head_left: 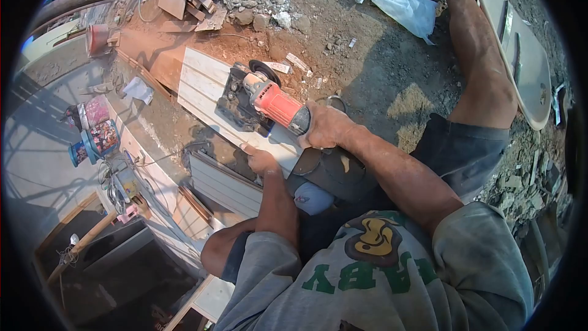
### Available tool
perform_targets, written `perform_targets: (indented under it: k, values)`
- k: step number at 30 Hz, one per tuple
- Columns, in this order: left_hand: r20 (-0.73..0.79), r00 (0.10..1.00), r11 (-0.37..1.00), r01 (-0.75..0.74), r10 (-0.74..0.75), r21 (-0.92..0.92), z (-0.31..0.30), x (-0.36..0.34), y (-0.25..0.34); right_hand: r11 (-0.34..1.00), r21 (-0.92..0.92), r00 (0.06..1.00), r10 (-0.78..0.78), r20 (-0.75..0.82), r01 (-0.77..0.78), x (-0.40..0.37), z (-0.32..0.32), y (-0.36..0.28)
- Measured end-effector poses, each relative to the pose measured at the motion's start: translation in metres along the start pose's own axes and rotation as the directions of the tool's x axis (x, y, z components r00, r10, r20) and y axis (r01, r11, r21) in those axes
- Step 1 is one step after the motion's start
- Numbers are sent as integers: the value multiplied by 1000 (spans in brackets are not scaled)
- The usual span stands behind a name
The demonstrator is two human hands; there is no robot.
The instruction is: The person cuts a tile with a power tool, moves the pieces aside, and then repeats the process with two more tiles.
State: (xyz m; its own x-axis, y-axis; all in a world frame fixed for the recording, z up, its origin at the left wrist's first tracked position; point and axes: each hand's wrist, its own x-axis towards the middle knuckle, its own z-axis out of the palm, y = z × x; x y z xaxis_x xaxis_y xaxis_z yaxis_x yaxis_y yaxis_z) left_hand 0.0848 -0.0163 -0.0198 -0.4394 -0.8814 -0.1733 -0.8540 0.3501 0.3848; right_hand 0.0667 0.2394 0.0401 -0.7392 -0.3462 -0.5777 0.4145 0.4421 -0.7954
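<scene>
A red angle grinder [278,103] on a dark metal base plate [236,101] rests on a pale grooved panel [199,83]. My right hand [326,125] is wrapped round the grinder's dark rear end. At the near edge of the same panel, my left hand [260,159] grips the board, with a finger lying on its surface. Reddish dust [144,52] streams away from the panel's far end. Whatever part of the grinder touches the panel is hidden under the base plate.
More grooved panels [223,181] lie beside my left forearm. Broken tiles [184,0] and rubble are piled at the top. A white plastic bag [404,12] lies on the dirt near my outstretched leg. A blue bucket [103,138] and tangled cables [113,181] are at the left.
</scene>
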Motion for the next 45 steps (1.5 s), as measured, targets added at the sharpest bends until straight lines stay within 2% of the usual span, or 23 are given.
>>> perform_targets:
  k: [1,2,3,6,9,10,14,16,21,23,24,27,28,29,30,31,33,35,37,38,40,44,45]
  values:
    - [4,998,996,67,-67,65,-3,-3,4,1000,8,1000,6,-19,-6,-3,0,0]
    - [23,996,996,87,-87,12,-3,-2,4,1000,15,999,14,-36,-13,-6,1,0]
    - [38,997,997,63,-65,44,-3,1,2,999,-35,999,5,-50,-7,-11,3,3]
    - [91,995,999,48,-50,24,-5,3,3,966,258,1000,-20,1,19,-9,8,13]
    - [138,989,999,48,-48,4,-9,4,1,963,251,995,-94,-43,102,5,16,24]
    - [146,987,998,65,-63,-6,-12,0,1,964,255,997,-69,-43,78,0,13,21]
    - [90,983,986,163,-158,-45,-8,-3,9,966,256,999,-41,20,35,-10,10,9]
    - [42,982,980,187,-184,-68,-5,-4,10,979,201,999,-34,-32,39,-12,8,4]
    - [-5,979,979,206,-206,-3,3,1,7,942,336,999,24,23,-30,-9,14,12]
    - [-65,983,985,173,-173,-1,8,2,10,990,130,998,53,-31,-48,-10,7,3]
    - [-13,979,976,203,-204,-73,5,4,10,993,114,993,-19,-114,33,-5,12,8]
    - [-20,980,980,198,-198,-37,0,-5,15,995,94,997,-16,-71,22,-8,6,9]
    - [-32,979,979,202,-202,-2,9,4,3,994,110,1000,-5,-13,7,-2,9,17]
    - [-110,979,980,180,-170,88,22,19,-14,990,140,1000,12,6,-13,-1,13,21]
    - [-180,976,974,154,-124,165,27,21,-6,997,73,1000,11,-10,-10,-2,11,18]
    - [-185,977,971,144,-109,190,29,21,-2,1000,9,1000,9,-28,-9,-4,8,15]
    - [-31,968,966,249,-247,72,0,-19,34,997,43,996,63,57,-65,-12,-10,0]
    - [-45,971,950,237,-233,205,1,-12,22,993,26,989,111,97,-114,-13,-11,-1]
    - [51,993,883,-116,104,455,14,17,-18,982,35,970,176,169,-184,-10,-14,-5]
    - [52,994,873,-108,94,476,15,14,-14,978,33,966,199,166,-207,-10,-14,-6]
    - [37,999,977,21,-30,213,10,2,1,969,45,955,229,188,-241,-9,-12,-2]
    - [39,999,961,18,-30,276,1,-18,23,971,45,945,217,244,-235,-4,-16,-1]
    - [51,998,926,-40,23,375,-1,-18,21,966,54,932,230,280,-254,-5,-18,-2]
